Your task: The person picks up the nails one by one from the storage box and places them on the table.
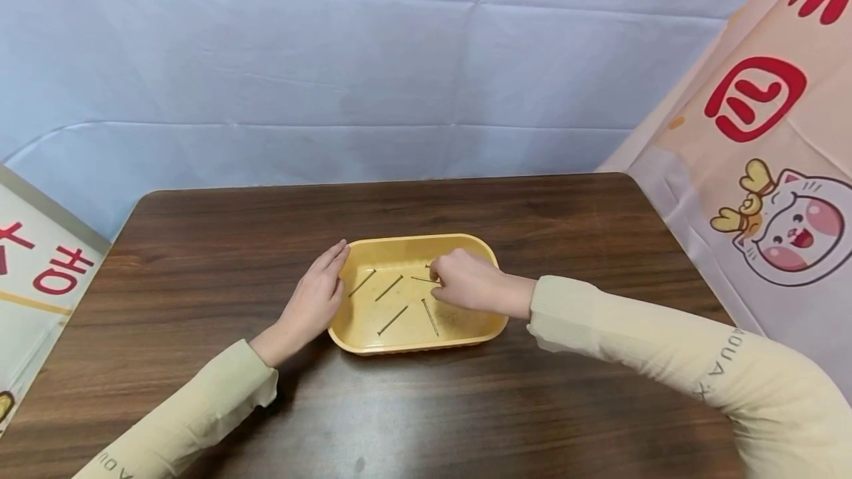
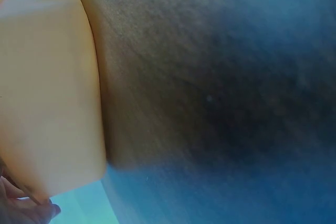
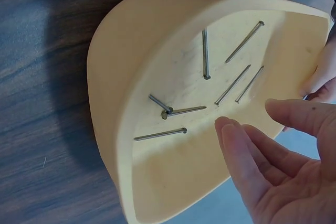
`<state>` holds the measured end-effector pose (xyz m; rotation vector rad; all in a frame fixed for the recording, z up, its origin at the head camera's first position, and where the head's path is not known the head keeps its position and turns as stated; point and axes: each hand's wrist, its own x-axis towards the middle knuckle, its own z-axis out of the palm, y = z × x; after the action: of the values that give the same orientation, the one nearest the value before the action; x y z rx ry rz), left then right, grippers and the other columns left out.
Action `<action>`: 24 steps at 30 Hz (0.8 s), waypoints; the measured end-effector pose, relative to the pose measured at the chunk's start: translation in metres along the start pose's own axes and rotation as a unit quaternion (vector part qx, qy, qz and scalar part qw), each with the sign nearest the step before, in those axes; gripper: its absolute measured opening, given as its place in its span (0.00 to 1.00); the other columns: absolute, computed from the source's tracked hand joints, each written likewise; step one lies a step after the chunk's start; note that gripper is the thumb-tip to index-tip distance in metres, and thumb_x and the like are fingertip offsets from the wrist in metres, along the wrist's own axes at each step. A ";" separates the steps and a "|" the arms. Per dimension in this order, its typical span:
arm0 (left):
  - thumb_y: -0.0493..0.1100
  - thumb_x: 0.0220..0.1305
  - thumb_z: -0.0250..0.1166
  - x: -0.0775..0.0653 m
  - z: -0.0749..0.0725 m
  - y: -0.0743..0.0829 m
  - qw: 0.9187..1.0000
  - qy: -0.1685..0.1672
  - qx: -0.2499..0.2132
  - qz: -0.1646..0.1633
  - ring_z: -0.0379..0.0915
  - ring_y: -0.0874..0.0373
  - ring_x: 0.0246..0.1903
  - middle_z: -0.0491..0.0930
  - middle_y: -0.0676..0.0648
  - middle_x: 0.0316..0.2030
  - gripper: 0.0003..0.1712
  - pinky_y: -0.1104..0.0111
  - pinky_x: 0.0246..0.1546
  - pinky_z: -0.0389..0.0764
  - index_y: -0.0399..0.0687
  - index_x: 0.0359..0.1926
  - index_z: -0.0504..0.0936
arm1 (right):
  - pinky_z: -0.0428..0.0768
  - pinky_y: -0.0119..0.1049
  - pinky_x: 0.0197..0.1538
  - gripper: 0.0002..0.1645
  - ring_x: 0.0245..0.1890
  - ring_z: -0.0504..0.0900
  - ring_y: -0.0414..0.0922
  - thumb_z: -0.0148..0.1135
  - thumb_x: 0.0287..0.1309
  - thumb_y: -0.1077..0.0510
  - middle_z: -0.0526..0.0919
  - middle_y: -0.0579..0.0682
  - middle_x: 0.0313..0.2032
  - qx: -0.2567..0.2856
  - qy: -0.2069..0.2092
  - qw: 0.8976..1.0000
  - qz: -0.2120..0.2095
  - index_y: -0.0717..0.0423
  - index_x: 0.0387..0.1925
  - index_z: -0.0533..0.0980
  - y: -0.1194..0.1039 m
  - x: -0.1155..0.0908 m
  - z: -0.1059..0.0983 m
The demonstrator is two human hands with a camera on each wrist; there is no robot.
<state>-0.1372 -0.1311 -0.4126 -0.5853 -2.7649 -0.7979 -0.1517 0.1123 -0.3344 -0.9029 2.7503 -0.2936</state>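
Right grip: unclosed, thumb and fingertips apart, nothing between them. It's over the right half of the yellow tray, thumb and fingertips above the tray floor.

Left grip: resting on the tray's left rim, fingers close together and nearly straight. Can't tell if the thumb is pinching the wall; left wrist view only shows a few fingers at the tray's corner.

In the tray: seven loose nails on the floor, counted in the right wrist view; head view has some hidden behind the right grip. Two overlap at the heads, close to the right end. One lies apart just beside them. Two run roughly parallel, close together, towards the left end. Remaining two also lie separately. Mixed angles.

Tray sits flat on the dark wood-grain tabletop, near its middle, long side running left-right.

Both sleeves are pale cream with dark lettering. Behind the tabletop: creased pale backdrop. Right: banner with red characters and a cartoon cat face. Left: white banner, also red characters.
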 end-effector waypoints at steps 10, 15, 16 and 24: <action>0.28 0.57 0.52 0.000 0.001 -0.001 1.000 -0.001 -0.002 -0.003 0.58 0.44 0.61 0.62 0.34 0.62 0.27 0.54 0.60 0.62 0.25 0.59 0.64 | 0.56 0.27 0.17 0.12 0.14 0.55 0.37 0.58 0.48 0.62 0.55 0.41 0.11 -0.011 -0.027 1.000 -0.001 0.54 0.14 0.68 0.000 0.003 -0.001; 0.28 0.57 0.52 0.000 0.001 -0.002 1.000 0.000 -0.003 -0.003 0.58 0.44 0.61 0.62 0.34 0.62 0.27 0.54 0.60 0.62 0.25 0.59 0.64 | 0.53 0.27 0.16 0.17 0.14 0.54 0.37 0.58 0.48 0.63 0.54 0.42 0.13 -0.020 -0.039 0.999 0.004 0.51 0.12 0.61 -0.001 0.004 0.000; 0.28 0.57 0.52 0.000 0.001 -0.002 1.000 0.000 -0.003 -0.004 0.58 0.44 0.61 0.62 0.34 0.62 0.27 0.54 0.60 0.62 0.25 0.59 0.64 | 0.54 0.27 0.16 0.17 0.14 0.54 0.37 0.57 0.48 0.63 0.55 0.42 0.13 -0.021 -0.040 0.999 0.006 0.51 0.13 0.61 -0.002 0.004 0.001; 0.28 0.57 0.52 0.000 0.001 -0.001 1.000 0.000 -0.007 -0.006 0.58 0.45 0.62 0.62 0.35 0.62 0.27 0.55 0.60 0.62 0.26 0.60 0.64 | 0.50 0.28 0.17 0.21 0.15 0.51 0.37 0.56 0.44 0.65 0.51 0.41 0.14 -0.028 -0.054 0.998 -0.010 0.49 0.11 0.55 -0.004 0.005 0.002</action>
<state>-0.1375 -0.1311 -0.4136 -0.5710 -2.7676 -0.8194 -0.1528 0.1055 -0.3361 -0.9325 2.6644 -0.1674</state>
